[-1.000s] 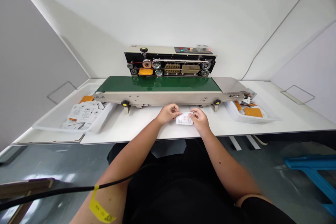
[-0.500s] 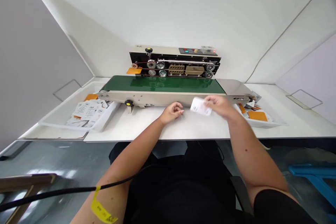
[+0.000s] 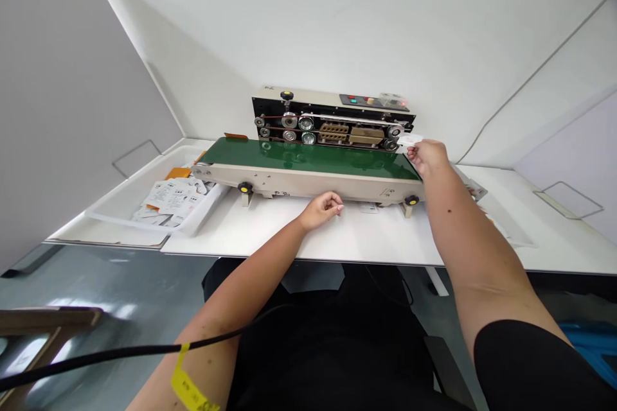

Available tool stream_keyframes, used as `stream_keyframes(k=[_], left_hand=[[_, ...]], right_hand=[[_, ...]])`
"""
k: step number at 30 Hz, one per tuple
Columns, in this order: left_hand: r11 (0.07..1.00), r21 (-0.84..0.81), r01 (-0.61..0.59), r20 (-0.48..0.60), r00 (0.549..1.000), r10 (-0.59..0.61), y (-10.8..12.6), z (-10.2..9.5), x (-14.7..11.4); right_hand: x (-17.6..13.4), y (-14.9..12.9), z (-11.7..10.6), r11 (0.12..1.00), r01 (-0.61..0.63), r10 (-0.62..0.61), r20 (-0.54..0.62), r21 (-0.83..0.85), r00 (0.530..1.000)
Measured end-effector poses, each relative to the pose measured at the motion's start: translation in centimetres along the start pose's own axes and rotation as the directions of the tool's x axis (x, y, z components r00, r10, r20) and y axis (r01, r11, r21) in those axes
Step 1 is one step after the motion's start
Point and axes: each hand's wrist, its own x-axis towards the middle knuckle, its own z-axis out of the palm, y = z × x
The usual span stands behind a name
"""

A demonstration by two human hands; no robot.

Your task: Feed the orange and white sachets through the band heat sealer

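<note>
Pinched in my right hand [image 3: 428, 157] is a small white packet [image 3: 409, 140]. Its far edge is at the right-end rollers of a band sealing machine [image 3: 332, 119]. Below that hand lies the right end of the green conveyor belt [image 3: 308, 157]. My left hand [image 3: 324, 210] rests on the white table in front of the conveyor's side, its fingers curled in and nothing visible in them. At the belt's left rear is an orange packet [image 3: 236, 136], seen nearly edge-on.
On the left, a clear plastic bin [image 3: 193, 221] holds several white printed packets [image 3: 174, 199] and orange ones. Another bin [image 3: 518, 237] on the right is mostly hidden by my forearm. A white printed piece [image 3: 369, 209] lies under the conveyor. A black cable [image 3: 120, 352] crosses my left arm.
My right hand has carried the white packet up and back from the table front to the sealer's right end. The orange packet has moved left, away from the sealer's rollers. My left hand stays put.
</note>
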Motion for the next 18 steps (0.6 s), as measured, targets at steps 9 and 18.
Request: stream_keyframes(k=[9, 18], left_hand=[[1.000, -0.011, -0.013, 0.019, 1.000, 0.013, 0.0, 0.1, 0.0], [1.000, 0.006, -0.015, 0.022, 1.000, 0.015, -0.1, 0.1, -0.1]], right_hand=[[-1.0, -0.4, 0.4, 0.991, -0.137, 0.137, -0.032, 0.006, 0.990], [-3.0, 0.9, 1.6, 0.979, -0.196, 0.201, 0.138, -0.046, 0.970]])
